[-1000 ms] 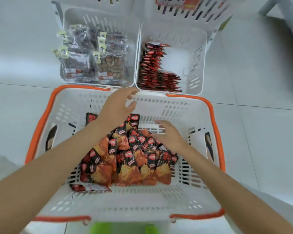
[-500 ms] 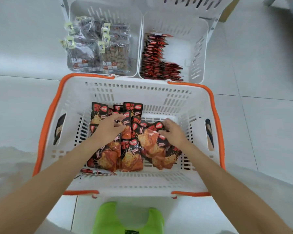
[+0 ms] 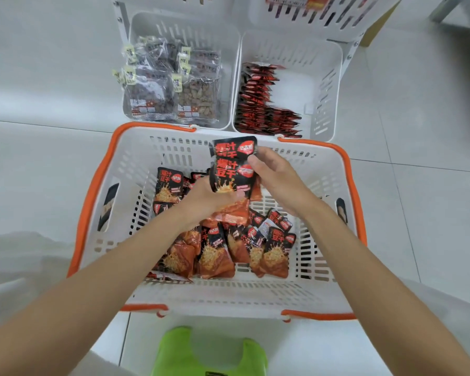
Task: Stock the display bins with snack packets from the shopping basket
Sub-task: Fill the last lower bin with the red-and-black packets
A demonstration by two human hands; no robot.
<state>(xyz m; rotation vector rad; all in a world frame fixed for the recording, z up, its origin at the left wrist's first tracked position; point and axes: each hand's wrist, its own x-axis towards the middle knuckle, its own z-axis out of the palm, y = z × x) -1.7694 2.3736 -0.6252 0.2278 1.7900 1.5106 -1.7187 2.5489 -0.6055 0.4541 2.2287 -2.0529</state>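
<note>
Both hands now sit higher than half a second back, lifted off the heap with a small stack of packets (image 3: 232, 164) held between them above the shopping basket (image 3: 101, 172). Your left hand (image 3: 201, 198) curls round the stack's lower end; your right hand (image 3: 278, 180) pinches its upper right edge. Judged: light, soft pouches, slick face to face, so grip across the whole stack, not one corner. Just past the basket's far rim, the right display bin (image 3: 324, 77) has open room to the right of its standing row (image 3: 258, 104).
</note>
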